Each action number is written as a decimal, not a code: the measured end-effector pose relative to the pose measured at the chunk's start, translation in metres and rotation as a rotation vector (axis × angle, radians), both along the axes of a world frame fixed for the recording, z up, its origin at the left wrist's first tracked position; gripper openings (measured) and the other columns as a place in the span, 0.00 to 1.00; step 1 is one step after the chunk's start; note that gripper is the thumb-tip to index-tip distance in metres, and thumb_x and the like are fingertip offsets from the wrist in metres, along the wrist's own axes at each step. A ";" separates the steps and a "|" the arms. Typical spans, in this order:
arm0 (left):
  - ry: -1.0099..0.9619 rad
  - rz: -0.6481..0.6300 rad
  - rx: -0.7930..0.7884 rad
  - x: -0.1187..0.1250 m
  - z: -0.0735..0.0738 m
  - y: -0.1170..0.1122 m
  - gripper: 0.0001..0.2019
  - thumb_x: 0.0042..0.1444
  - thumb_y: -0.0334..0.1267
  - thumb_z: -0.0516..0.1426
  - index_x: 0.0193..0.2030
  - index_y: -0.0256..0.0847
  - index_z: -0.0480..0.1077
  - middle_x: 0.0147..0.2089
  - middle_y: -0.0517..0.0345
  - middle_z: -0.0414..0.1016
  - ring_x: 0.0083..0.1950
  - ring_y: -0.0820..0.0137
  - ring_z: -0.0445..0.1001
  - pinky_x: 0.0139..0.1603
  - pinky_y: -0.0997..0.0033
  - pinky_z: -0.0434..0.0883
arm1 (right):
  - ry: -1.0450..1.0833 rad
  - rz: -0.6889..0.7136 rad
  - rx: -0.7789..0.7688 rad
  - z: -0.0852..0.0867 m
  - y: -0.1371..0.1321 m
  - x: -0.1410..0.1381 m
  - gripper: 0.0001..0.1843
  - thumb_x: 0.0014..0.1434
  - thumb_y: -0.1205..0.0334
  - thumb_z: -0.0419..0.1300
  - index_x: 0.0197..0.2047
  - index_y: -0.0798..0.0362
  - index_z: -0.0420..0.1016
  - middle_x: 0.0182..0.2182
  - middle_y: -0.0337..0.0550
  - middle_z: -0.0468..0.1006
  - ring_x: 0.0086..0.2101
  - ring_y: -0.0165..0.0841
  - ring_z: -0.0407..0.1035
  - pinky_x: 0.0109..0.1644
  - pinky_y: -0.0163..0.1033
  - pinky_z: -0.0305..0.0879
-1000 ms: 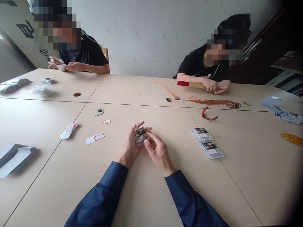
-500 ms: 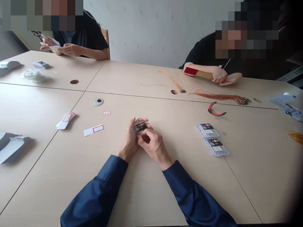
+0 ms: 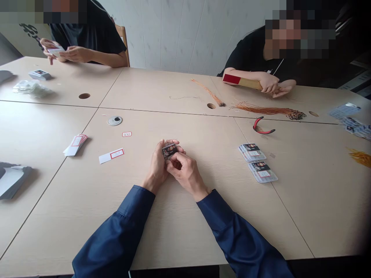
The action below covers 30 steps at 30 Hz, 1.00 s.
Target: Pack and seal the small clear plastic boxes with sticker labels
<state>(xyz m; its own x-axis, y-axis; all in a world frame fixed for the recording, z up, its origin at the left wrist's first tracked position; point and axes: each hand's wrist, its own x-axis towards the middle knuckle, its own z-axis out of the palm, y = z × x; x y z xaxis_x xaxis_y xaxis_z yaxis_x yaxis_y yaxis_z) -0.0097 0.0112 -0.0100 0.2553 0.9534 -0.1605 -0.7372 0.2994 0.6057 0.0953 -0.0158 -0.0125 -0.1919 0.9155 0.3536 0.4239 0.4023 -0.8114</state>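
Note:
A small packet with a black printed label (image 3: 169, 151) rests in my left hand (image 3: 157, 164), whose fingers wrap behind it. My right hand (image 3: 186, 172) is closed, thumb and forefinger pinched at the packet's lower edge. What lies under those fingertips is hidden. To the right are two stacks of similar clear packets, a farther stack (image 3: 252, 152) and a nearer stack (image 3: 263, 172). Left of my hands lies a white strip with a red-framed sticker (image 3: 117, 153). Beyond it is a small red-framed label (image 3: 126, 134).
A pile of labelled strips (image 3: 75, 145) and white cards (image 3: 13, 179) lie left. Red-handled pliers (image 3: 263, 126) and orange wire bundles (image 3: 268, 110) lie right of centre. Two people sit across the table (image 3: 162, 216); one handles cards (image 3: 56, 50), the other has a red-ended wooden piece (image 3: 242, 82) by the arm.
The whole view has shifted slightly, so the table items sit a little higher and farther left. My hands keep almost the same hold on the packet. The co-worker at left has lowered the cards.

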 end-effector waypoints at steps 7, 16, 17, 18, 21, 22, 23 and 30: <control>0.039 0.019 0.006 0.001 0.000 -0.001 0.14 0.61 0.47 0.51 0.38 0.39 0.70 0.32 0.53 0.75 0.36 0.64 0.77 0.40 0.66 0.73 | -0.039 -0.005 0.030 -0.002 0.001 -0.001 0.11 0.59 0.65 0.57 0.26 0.50 0.62 0.23 0.35 0.68 0.25 0.29 0.61 0.31 0.34 0.60; 0.029 0.030 -0.013 0.001 0.002 -0.001 0.13 0.59 0.46 0.52 0.38 0.38 0.70 0.31 0.53 0.75 0.34 0.64 0.77 0.39 0.66 0.73 | -0.035 0.013 0.042 -0.001 0.001 0.001 0.11 0.60 0.64 0.58 0.26 0.50 0.63 0.23 0.35 0.69 0.24 0.28 0.61 0.31 0.33 0.61; 0.036 0.033 -0.012 0.001 0.002 -0.001 0.13 0.59 0.46 0.52 0.38 0.39 0.70 0.31 0.53 0.75 0.35 0.64 0.77 0.39 0.66 0.73 | -0.047 0.009 0.054 -0.002 0.001 0.001 0.11 0.60 0.64 0.57 0.26 0.50 0.63 0.23 0.35 0.69 0.24 0.29 0.61 0.31 0.33 0.61; 0.039 0.035 -0.012 0.001 0.002 0.000 0.12 0.58 0.45 0.52 0.38 0.39 0.70 0.31 0.53 0.75 0.35 0.64 0.77 0.39 0.66 0.73 | -0.055 0.003 0.062 -0.002 0.002 0.000 0.11 0.59 0.65 0.57 0.26 0.50 0.62 0.23 0.35 0.69 0.25 0.29 0.61 0.31 0.34 0.61; 0.023 0.030 -0.020 0.002 0.002 0.000 0.12 0.57 0.45 0.53 0.38 0.39 0.70 0.31 0.54 0.75 0.35 0.64 0.77 0.39 0.66 0.73 | -0.052 -0.014 0.052 -0.003 0.001 0.000 0.10 0.58 0.67 0.57 0.26 0.50 0.62 0.24 0.36 0.69 0.25 0.29 0.61 0.31 0.34 0.61; 0.014 0.028 -0.024 0.001 0.002 0.000 0.12 0.57 0.45 0.53 0.38 0.39 0.70 0.31 0.54 0.75 0.35 0.64 0.77 0.39 0.66 0.73 | -0.044 -0.012 0.041 -0.002 0.001 0.000 0.10 0.58 0.67 0.56 0.26 0.50 0.62 0.24 0.35 0.69 0.25 0.29 0.61 0.31 0.33 0.61; 0.007 0.025 -0.029 0.001 0.001 -0.001 0.12 0.57 0.45 0.53 0.38 0.39 0.70 0.31 0.54 0.75 0.34 0.64 0.77 0.39 0.66 0.73 | -0.035 -0.006 0.030 -0.002 0.000 0.001 0.10 0.59 0.66 0.56 0.26 0.50 0.63 0.24 0.35 0.69 0.25 0.29 0.61 0.31 0.33 0.61; 0.009 0.029 -0.038 0.001 0.001 0.000 0.12 0.57 0.45 0.54 0.38 0.39 0.70 0.31 0.54 0.75 0.35 0.64 0.77 0.40 0.65 0.73 | -0.070 0.008 0.030 -0.002 0.000 0.001 0.10 0.59 0.65 0.56 0.26 0.49 0.62 0.23 0.37 0.69 0.27 0.31 0.63 0.31 0.35 0.62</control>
<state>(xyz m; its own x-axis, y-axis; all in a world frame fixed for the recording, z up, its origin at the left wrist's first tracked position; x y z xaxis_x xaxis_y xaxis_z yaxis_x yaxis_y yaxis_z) -0.0090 0.0109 -0.0089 0.2264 0.9535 -0.1991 -0.7407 0.3013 0.6006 0.0961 -0.0154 -0.0148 -0.2249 0.9030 0.3661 0.4760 0.4297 -0.7673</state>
